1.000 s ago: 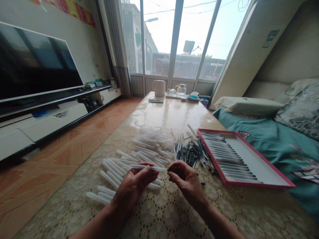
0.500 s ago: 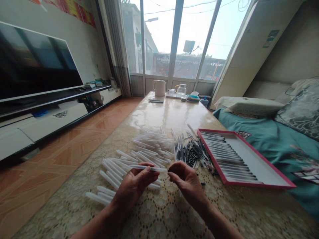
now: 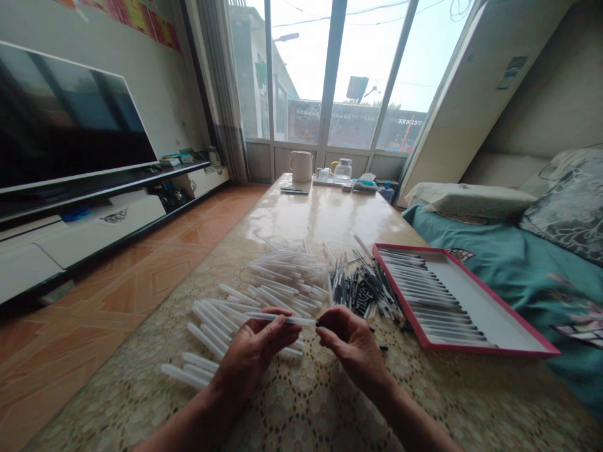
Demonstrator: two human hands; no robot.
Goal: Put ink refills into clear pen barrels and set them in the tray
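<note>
Between thumb and fingers, my left hand [image 3: 264, 336] grips a white translucent pen barrel [image 3: 301, 321], which lies level and points right. At the barrel's right end, my right hand [image 3: 351, 339] pinches a small black pen plug [image 3: 318, 323]; its fingers hide most of this piece. Plug and barrel end meet or nearly meet. Loose white pen barrels [image 3: 207, 333] lie under and around my left hand. Beyond my right hand is a heap of black pen parts and refills [image 3: 360, 289].
A pink-rimmed box [image 3: 494, 301] at the right holds a row of pens [image 3: 438, 301]. The patterned tabletop [image 3: 301, 402] runs toward the window, with a pitcher [image 3: 301, 167], a glass teapot [image 3: 343, 169] and a tissue pack [image 3: 365, 182] at its far end. A bed [image 3: 471, 232] stands right.
Almost nothing differs. My right hand has shifted very slightly left, with the black plug at the barrel's end; my left hand keeps its hold.
</note>
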